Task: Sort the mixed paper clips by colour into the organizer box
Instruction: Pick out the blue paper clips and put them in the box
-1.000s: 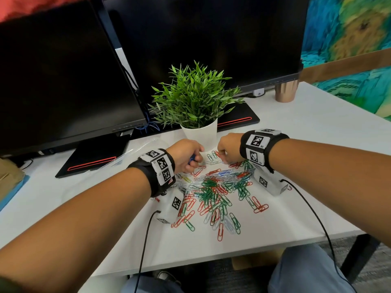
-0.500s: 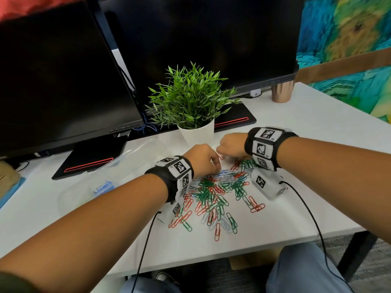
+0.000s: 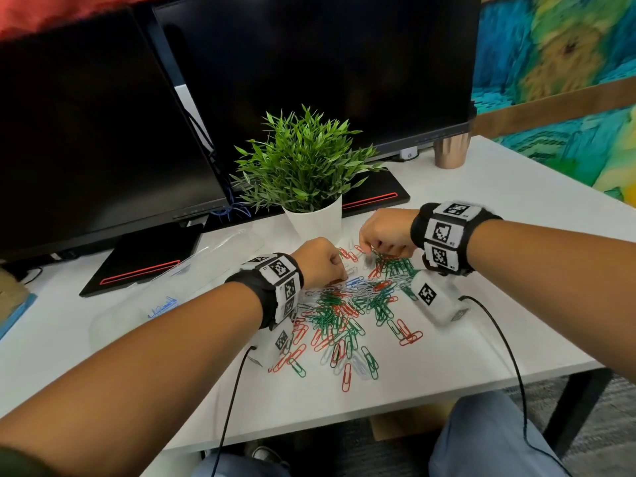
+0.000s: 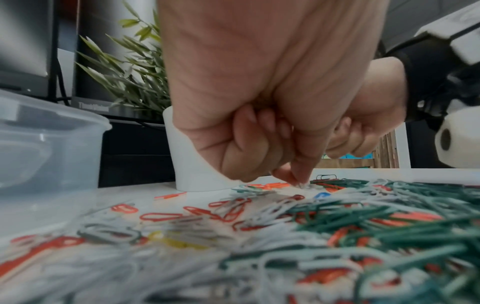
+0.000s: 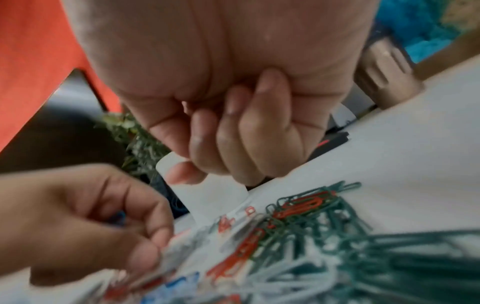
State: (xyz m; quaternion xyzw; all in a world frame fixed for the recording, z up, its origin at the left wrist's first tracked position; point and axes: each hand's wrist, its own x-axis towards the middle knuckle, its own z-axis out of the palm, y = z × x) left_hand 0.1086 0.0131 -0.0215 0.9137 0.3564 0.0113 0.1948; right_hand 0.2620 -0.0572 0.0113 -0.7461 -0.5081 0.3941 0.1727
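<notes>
Step in hand: picking clips from the mixed paper clips [image 3: 347, 304] spread on the white desk [image 3: 516, 270]. The left hand [image 3: 320, 261] is curled, thumb and forefinger pinching at a pale clip at the pile's far edge. The right hand [image 3: 387, 234], fingers curled, hovers just above the far right edge; whether it holds a clip cannot be determined. The clear organizer box [image 4: 46, 139] sits left of the pile; the next move likely calls for lifting one clip clear and carrying it there.

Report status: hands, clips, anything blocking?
Left hand pinching at the paper clips, blue clips tucked in its fingers; right hand curled, grip unclear. Pile unsorted on desk. Potted plant crowds the far edge.
</notes>
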